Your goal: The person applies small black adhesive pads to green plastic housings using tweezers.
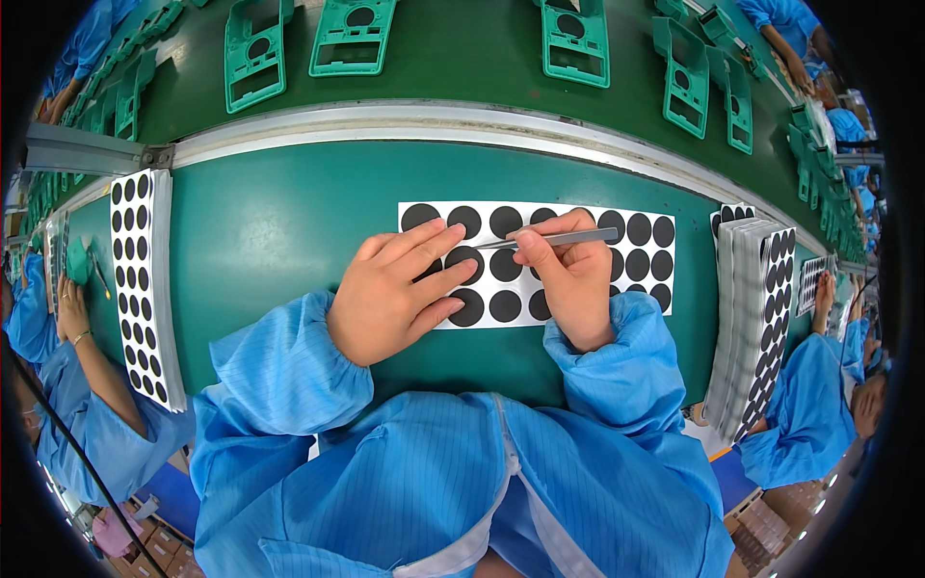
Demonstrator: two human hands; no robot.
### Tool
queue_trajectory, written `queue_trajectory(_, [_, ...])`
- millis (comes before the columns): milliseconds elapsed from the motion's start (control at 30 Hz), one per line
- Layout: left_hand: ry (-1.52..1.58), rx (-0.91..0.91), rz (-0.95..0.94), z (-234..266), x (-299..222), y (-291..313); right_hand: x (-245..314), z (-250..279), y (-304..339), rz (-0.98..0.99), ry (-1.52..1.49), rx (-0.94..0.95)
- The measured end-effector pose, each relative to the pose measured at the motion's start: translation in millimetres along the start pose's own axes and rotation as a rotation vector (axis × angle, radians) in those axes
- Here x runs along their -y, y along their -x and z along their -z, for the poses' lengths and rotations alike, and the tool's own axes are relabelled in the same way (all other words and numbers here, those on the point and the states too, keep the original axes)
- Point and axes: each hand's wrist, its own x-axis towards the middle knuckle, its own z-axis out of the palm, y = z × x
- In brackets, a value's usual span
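Note:
A white sheet of round black stickers (658, 217) lies on the green worktable in front of me. My left hand (400, 284) rests palm down over the sheet's left end, fingers spread across several of the dots. In my right hand (576, 275) is a pair of metal tweezers (590, 235), pinched between thumb and fingers. The tweezers lie nearly level, and their thin tips point left to the sheet just beside my left fingertips. Whether the tips touch a sticker is too small to tell. Part of the sheet is hidden under both hands.
Stacks of sticker sheets stand at the left (145, 289) and the right (747, 318). Beyond a metal rail (385, 118), green plastic housings (575, 43) lie on a dark green belt (462, 58). Co-workers in blue sleeves (92, 424) sit on both sides.

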Motion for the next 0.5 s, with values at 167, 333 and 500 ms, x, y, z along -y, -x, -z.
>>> queue_trajectory(167, [0.01,-0.047,0.008,-2,0,-2,-2,1,6,-0.006,0.05,-0.003])
queue_trajectory(333, [0.101,-0.051,0.112,-3,2,-5,-2,0,14,0.698,0.528,0.173])
queue_trajectory(500, [0.083,-0.061,0.114,2,0,-8,0,-1,15,0.906,0.629,0.222])
